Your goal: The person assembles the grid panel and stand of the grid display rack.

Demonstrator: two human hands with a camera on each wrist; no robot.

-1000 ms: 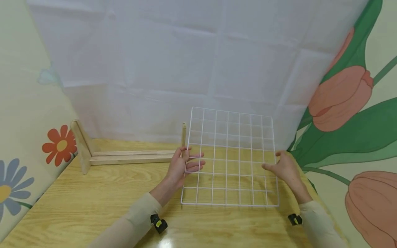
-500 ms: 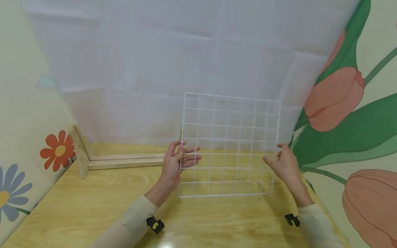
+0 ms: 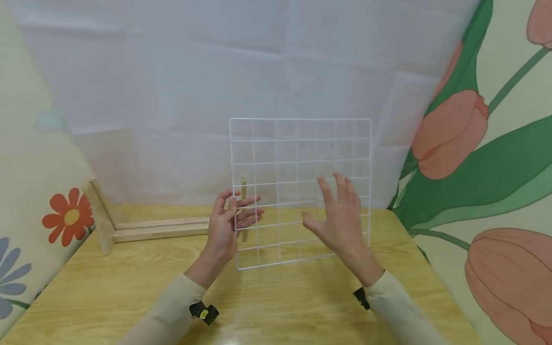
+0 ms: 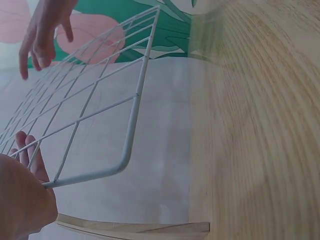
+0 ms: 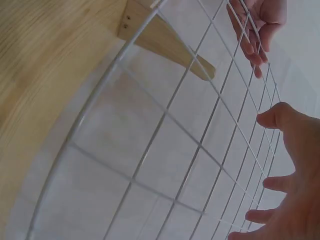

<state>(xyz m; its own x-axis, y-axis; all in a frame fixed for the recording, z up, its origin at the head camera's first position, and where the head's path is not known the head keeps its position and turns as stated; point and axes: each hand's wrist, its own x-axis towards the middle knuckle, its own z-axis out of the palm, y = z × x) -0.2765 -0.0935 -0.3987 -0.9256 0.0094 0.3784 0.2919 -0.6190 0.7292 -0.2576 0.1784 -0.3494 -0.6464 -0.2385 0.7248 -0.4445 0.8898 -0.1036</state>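
A white wire grid panel is held upright above the table, its lower edge tilted a little in the head view. My left hand grips the panel's left edge between thumb and fingers, with the other fingers reaching behind the wires. In front of the panel's right half, my right hand has its fingers spread and holds nothing. In the right wrist view, the fingers of the right hand overlap the wires. The left wrist view shows the panel's rounded corner above the wood surface.
A wooden stand with upright posts and a grooved bar lies at the back left of the wood-grain table. Behind hangs a white cloth. Painted flower walls flank both sides.
The panel has been raised to a more upright pose and shifted left with the left hand. My right hand has let go of its right edge and moved left in front of the wires.
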